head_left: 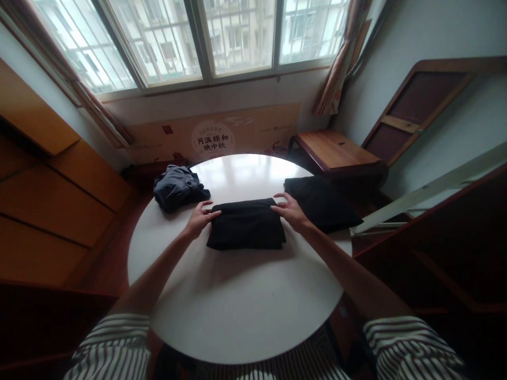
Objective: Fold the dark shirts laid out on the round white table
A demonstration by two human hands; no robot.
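Observation:
A folded black cloth (247, 227), perhaps a garment, is at the middle of the round white table (237, 306). My left hand (200, 217) pinches its far left corner between thumb and fingers. At the far right corner, my right hand (290, 211) grips the same cloth in a similar pinch. The cloth's near edge hangs toward me, and a shadow falls on the tabletop below it. Just right of my right hand lies another flat black cloth (322, 203). A crumpled dark blue-grey garment (178, 187) sits at the table's far left.
Behind the table's right side stands a low wooden table (338, 150). A printed banner (253, 129) runs along the wall under the barred window (237, 37). Wooden cabinets (59, 195) are on the left. A pale slanted rail (431, 184) and dark wood lie at right.

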